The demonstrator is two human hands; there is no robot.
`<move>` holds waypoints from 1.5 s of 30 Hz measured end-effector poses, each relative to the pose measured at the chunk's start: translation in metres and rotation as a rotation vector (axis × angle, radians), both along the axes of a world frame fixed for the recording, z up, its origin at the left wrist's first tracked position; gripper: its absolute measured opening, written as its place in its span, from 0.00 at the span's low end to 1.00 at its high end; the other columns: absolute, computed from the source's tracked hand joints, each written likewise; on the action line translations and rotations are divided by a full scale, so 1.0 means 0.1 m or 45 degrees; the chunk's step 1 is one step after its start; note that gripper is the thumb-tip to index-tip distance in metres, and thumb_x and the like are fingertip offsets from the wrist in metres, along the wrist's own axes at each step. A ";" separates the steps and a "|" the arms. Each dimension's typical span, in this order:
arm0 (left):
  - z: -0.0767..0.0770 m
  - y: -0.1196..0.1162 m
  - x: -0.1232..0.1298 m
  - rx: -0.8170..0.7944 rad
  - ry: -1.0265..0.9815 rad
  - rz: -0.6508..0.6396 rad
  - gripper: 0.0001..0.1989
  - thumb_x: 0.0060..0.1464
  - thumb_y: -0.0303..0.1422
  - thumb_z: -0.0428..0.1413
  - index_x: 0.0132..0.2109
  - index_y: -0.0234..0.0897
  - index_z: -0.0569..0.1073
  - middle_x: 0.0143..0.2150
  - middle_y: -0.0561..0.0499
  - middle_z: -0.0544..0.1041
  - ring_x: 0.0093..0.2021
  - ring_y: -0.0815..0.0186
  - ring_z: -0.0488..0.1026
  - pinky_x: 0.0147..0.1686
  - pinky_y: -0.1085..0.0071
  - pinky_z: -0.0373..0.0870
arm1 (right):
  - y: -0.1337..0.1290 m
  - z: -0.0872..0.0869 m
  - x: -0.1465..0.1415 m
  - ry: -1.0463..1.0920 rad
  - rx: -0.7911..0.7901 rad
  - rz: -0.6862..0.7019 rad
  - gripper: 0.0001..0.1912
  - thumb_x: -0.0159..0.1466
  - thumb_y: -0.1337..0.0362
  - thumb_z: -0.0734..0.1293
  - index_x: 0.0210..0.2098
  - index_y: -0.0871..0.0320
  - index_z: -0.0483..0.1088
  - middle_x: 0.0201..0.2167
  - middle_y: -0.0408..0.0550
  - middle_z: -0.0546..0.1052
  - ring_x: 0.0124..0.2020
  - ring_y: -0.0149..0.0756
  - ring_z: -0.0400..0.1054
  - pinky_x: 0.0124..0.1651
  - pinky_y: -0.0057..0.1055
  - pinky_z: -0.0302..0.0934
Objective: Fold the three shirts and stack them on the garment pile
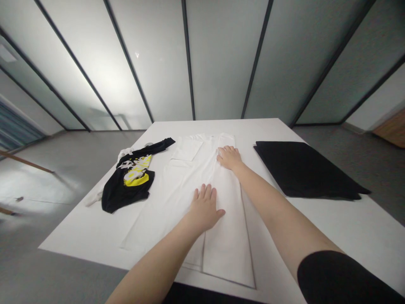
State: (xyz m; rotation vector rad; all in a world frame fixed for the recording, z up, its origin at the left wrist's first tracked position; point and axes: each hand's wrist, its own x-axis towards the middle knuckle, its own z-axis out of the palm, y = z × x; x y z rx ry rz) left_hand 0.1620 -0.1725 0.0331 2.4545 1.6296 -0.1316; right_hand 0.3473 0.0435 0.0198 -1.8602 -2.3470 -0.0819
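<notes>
A white garment is spread on the white table, its right part folded over in a long strip towards the middle. My left hand lies flat on the cloth near the middle, palm down, fingers apart. Farther up, my right hand rests on the upper part of the folded strip, its fingers a little bent and nothing visible held in them. Near the top left of the garment is a flat squarish white piece.
At the left lies a crumpled black garment with a yellow and white print, some white cloth beside it. Folded black cloth is on the right side. Frosted glass panels stand behind the table.
</notes>
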 end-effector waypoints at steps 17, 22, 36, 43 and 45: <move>0.21 -0.26 0.10 -0.119 0.014 -0.040 0.43 0.70 0.56 0.47 0.78 0.30 0.58 0.79 0.26 0.56 0.80 0.36 0.52 0.72 0.39 0.58 | -1.02 -0.24 -0.41 0.076 -0.081 -0.144 0.33 0.78 0.57 0.50 0.77 0.64 0.56 0.79 0.63 0.56 0.78 0.59 0.51 0.76 0.53 0.46; 0.29 -0.09 -0.12 -0.031 -0.002 0.031 0.31 0.74 0.44 0.43 0.76 0.33 0.62 0.77 0.28 0.63 0.77 0.40 0.61 0.69 0.43 0.63 | -0.69 -0.21 -0.21 0.043 -0.167 -0.110 0.34 0.78 0.57 0.48 0.80 0.61 0.52 0.81 0.60 0.52 0.80 0.57 0.47 0.77 0.53 0.44; 0.00 0.20 -0.25 -0.057 0.036 0.218 0.44 0.70 0.60 0.43 0.82 0.44 0.49 0.84 0.34 0.41 0.81 0.31 0.40 0.69 0.22 0.48 | -0.14 -0.10 0.06 0.033 -0.149 0.077 0.31 0.79 0.58 0.53 0.78 0.58 0.60 0.80 0.55 0.57 0.79 0.53 0.52 0.78 0.50 0.45; 0.07 0.19 -0.29 -0.096 0.017 0.306 0.48 0.66 0.66 0.43 0.82 0.46 0.51 0.84 0.36 0.42 0.81 0.29 0.41 0.66 0.20 0.51 | -0.51 -0.07 0.07 0.096 -0.010 0.096 0.26 0.79 0.62 0.53 0.67 0.59 0.74 0.72 0.54 0.71 0.71 0.44 0.65 0.74 0.38 0.54; 0.12 0.19 -0.30 -0.010 0.015 0.340 0.43 0.69 0.62 0.40 0.81 0.43 0.55 0.82 0.34 0.52 0.78 0.32 0.52 0.66 0.26 0.58 | -0.65 -0.06 0.05 0.078 -0.061 0.094 0.26 0.78 0.61 0.54 0.69 0.59 0.71 0.74 0.55 0.69 0.73 0.47 0.62 0.74 0.41 0.53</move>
